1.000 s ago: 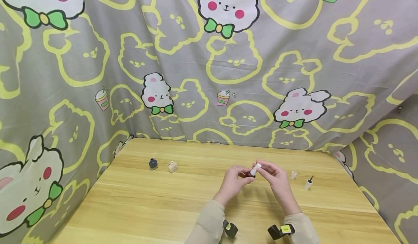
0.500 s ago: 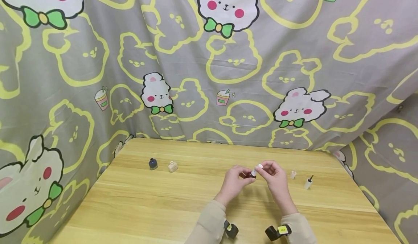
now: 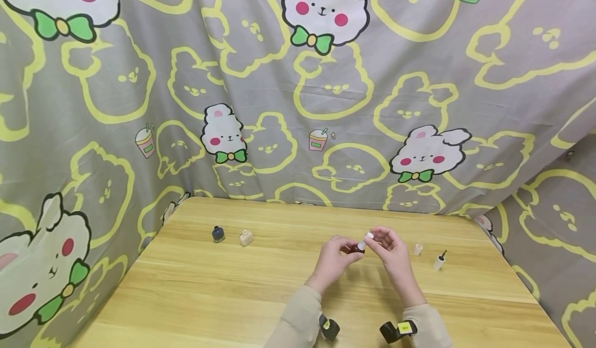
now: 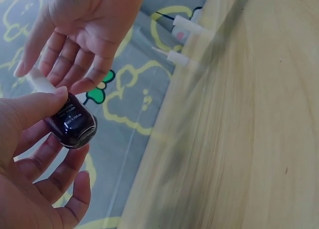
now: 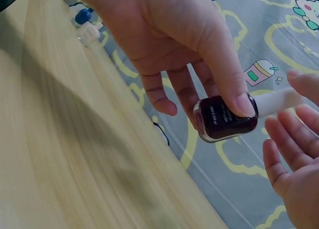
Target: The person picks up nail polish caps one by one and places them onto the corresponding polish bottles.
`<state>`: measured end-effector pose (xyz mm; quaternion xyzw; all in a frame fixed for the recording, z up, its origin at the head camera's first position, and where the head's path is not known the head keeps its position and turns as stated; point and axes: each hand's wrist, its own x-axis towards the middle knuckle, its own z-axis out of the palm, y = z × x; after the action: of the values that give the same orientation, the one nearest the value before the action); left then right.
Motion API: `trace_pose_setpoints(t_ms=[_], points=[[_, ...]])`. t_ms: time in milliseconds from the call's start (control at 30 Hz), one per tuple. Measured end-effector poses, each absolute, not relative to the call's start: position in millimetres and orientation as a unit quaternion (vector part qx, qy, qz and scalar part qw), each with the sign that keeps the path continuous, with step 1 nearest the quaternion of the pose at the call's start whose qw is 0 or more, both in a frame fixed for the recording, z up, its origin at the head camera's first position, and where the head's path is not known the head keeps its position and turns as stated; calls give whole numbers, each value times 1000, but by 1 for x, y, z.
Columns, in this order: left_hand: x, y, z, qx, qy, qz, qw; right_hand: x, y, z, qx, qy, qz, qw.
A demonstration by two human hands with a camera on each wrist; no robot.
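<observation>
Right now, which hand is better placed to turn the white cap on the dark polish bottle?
Probably the right hand: its thumb and fingers are at the white cap, while the left hand grips the dark bottle. It is also nearer the two loose caps standing on the table.

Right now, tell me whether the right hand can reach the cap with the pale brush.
Likely yes: the pale-brush cap stands near the right hand with nothing visible between, though it would first have to release the white top on the bottle.
</observation>
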<state>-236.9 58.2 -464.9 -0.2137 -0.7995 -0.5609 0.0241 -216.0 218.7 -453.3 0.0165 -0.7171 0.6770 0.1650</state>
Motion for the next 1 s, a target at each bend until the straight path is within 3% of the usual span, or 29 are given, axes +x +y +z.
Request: trace_pose_setpoints(t_ms=[467, 1000], points=[[-238, 56, -465, -231, -797, -557, 15, -216, 230, -459, 86, -739, 660, 107], [-237, 57, -465, -225, -799, -558, 19, -218, 223, -458, 41, -737, 656, 155]])
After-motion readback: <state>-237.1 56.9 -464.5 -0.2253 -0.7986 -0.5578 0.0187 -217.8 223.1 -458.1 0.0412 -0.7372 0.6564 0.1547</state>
